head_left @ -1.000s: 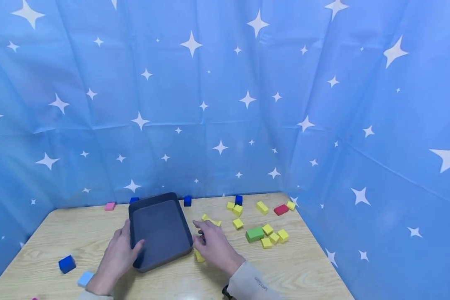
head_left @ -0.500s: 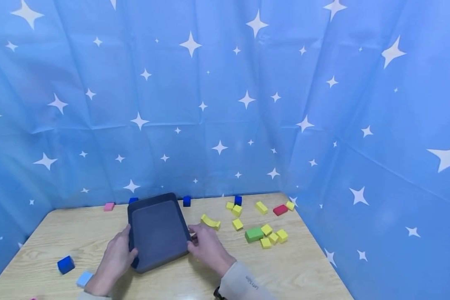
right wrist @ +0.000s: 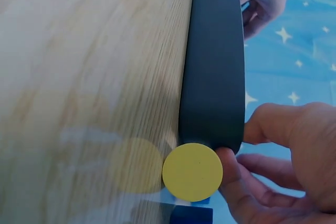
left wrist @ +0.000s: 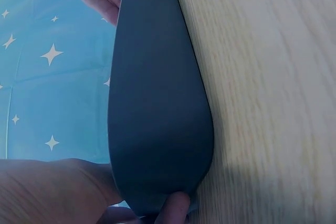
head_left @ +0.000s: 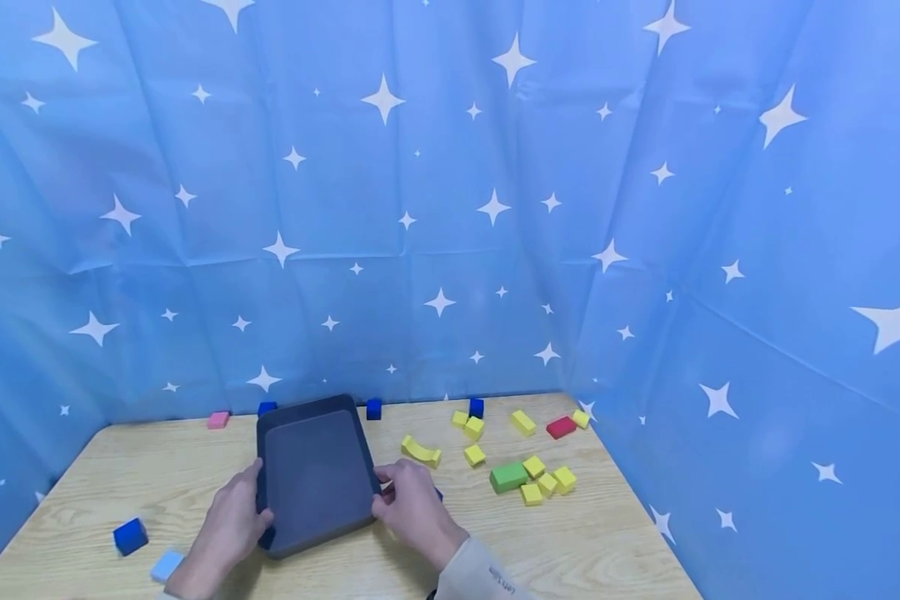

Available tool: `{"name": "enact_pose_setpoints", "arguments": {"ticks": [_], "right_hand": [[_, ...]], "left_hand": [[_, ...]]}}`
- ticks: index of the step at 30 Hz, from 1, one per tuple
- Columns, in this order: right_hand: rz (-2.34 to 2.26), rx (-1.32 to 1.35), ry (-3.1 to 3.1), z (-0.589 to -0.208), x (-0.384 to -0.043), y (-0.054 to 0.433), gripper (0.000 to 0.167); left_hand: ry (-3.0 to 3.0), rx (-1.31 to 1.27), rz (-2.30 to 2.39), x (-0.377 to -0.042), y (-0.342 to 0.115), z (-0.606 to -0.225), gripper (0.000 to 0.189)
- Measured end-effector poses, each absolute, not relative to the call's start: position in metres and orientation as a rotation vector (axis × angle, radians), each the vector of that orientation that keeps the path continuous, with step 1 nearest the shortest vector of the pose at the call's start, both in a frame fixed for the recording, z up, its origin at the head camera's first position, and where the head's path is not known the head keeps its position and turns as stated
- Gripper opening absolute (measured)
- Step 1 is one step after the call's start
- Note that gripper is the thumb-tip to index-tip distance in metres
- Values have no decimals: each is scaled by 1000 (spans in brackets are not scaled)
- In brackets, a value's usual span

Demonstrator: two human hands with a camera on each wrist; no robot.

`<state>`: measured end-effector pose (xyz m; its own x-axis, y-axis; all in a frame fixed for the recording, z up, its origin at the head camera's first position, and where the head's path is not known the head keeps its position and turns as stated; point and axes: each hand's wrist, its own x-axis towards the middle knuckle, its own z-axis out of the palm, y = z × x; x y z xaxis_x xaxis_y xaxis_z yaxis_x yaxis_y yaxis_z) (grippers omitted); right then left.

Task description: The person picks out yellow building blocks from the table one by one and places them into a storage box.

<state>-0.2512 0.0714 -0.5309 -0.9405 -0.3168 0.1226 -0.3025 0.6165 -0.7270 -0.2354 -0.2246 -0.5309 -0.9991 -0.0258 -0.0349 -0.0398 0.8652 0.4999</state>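
Observation:
A dark grey rectangular tray (head_left: 317,475) rests on the wooden table. My left hand (head_left: 231,512) grips its left side, thumb over the rim; in the left wrist view a fingertip (left wrist: 176,208) lies against the outer wall. My right hand (head_left: 416,504) pinches the right side near the near corner. The right wrist view has a round yellow block (right wrist: 192,172) standing beside my right fingers, with a dark blue block (right wrist: 191,214) close by. Behind my right hand, the head view catches only a bit of a blue block (head_left: 439,493).
A curved yellow block (head_left: 421,451), a green block (head_left: 508,477), several yellow blocks (head_left: 564,479) and a red block (head_left: 561,427) lie to the right. On the left are blue (head_left: 131,536), light blue (head_left: 167,566) and pink (head_left: 218,420) blocks. A starry blue curtain (head_left: 442,208) hangs behind the table.
My right hand has moved left from beside the tray onto its right rim and closed there. My left hand stays on the left side. The head view has tilted slightly.

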Motion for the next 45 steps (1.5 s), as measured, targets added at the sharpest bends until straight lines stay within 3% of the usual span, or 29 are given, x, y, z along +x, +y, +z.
{"name": "enact_pose_setpoints", "arguments": {"ticks": [45], "right_hand": [[-1154, -597, 2662, -520, -200, 85, 49]], "left_hand": [[2899, -73, 705, -210, -223, -529, 81]]}}
